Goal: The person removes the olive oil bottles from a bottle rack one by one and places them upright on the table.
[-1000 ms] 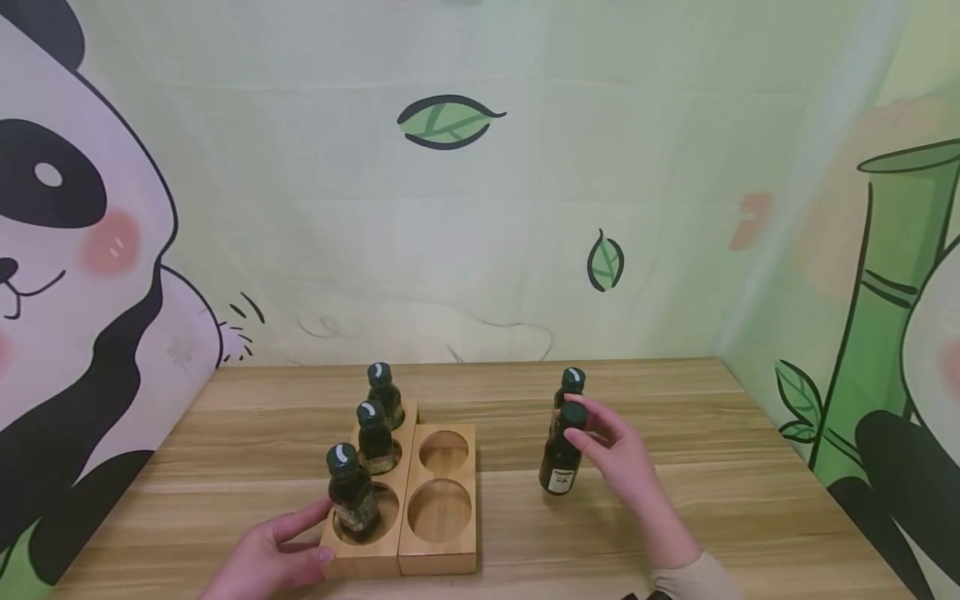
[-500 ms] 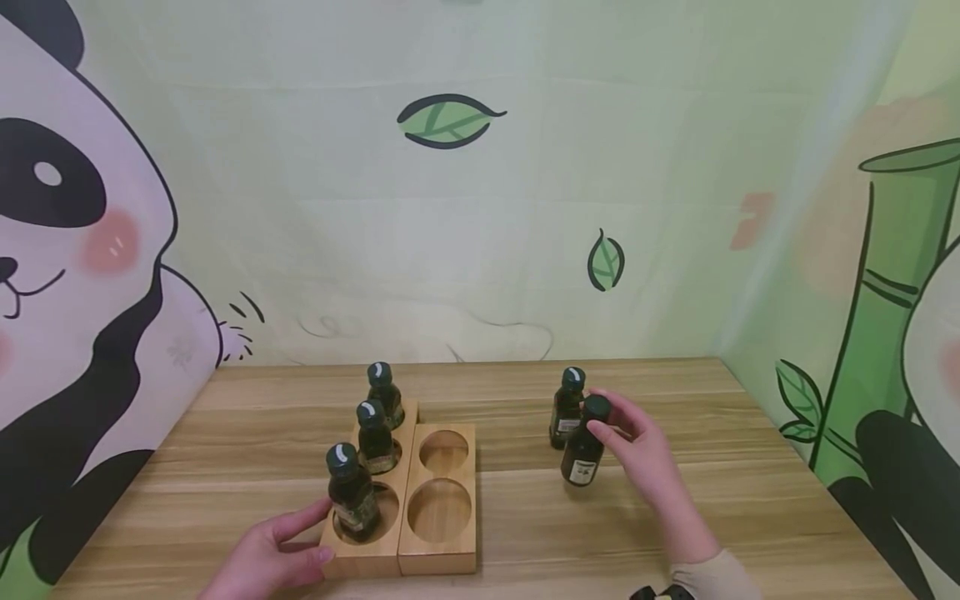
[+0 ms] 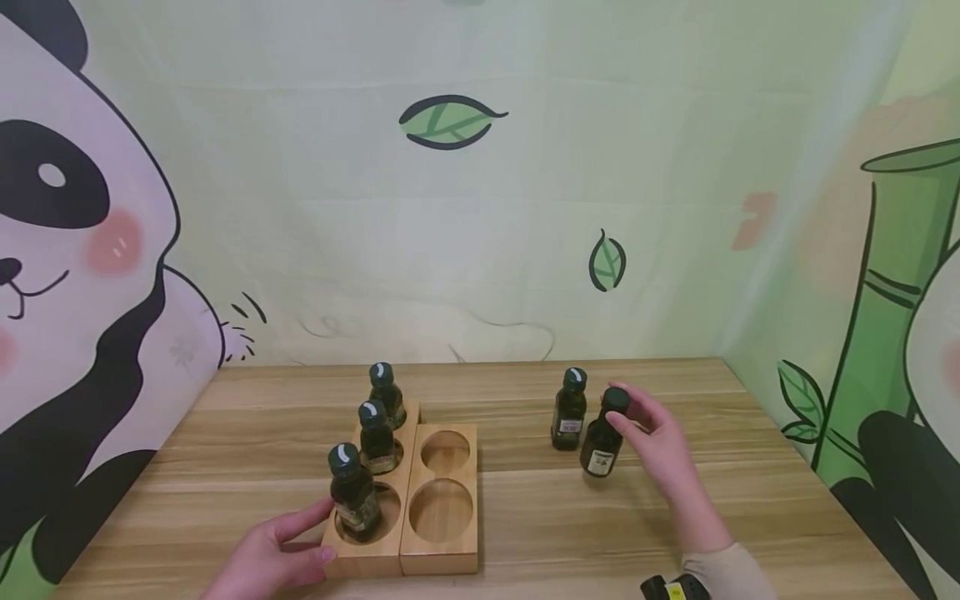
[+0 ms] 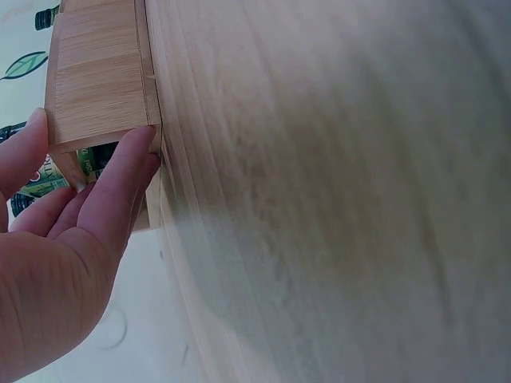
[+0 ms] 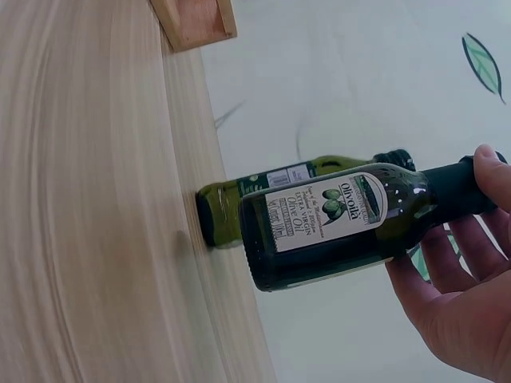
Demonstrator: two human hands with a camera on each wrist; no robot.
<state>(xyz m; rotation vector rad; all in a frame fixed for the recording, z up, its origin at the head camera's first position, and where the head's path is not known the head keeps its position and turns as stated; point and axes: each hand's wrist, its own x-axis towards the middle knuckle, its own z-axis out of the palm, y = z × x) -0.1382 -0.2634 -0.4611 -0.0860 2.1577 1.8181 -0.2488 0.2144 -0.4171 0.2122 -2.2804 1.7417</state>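
Observation:
My right hand (image 3: pixel 660 437) pinches a dark green olive oil bottle (image 5: pixel 327 215) by its black cap, thumb on one side and fingers on the other. Its white label faces the right wrist camera, and it leans slightly. A second olive oil bottle (image 3: pixel 568 417) stands upright just left of it, partly hidden behind the held one in the right wrist view. My left hand (image 3: pixel 270 550) holds the front left corner of a wooden bottle rack (image 3: pixel 438 560), with its fingers (image 4: pixel 120 179) along the side. Three capped bottles stand in the rack's left row, the nearest bottle (image 3: pixel 354 500) beside my left hand.
The rack's right block has two round hollows with no bottle, the front hollow (image 3: pixel 441 510) being the larger. Both blocks sit side by side on a wood-grain table (image 3: pixel 525 533). A printed cloth backdrop (image 3: pixel 487 250) rises behind the table's back edge.
My right hand has carried its bottle to the right and slightly back, uncovering the bottle behind it. My left hand and the rack stay where they were.

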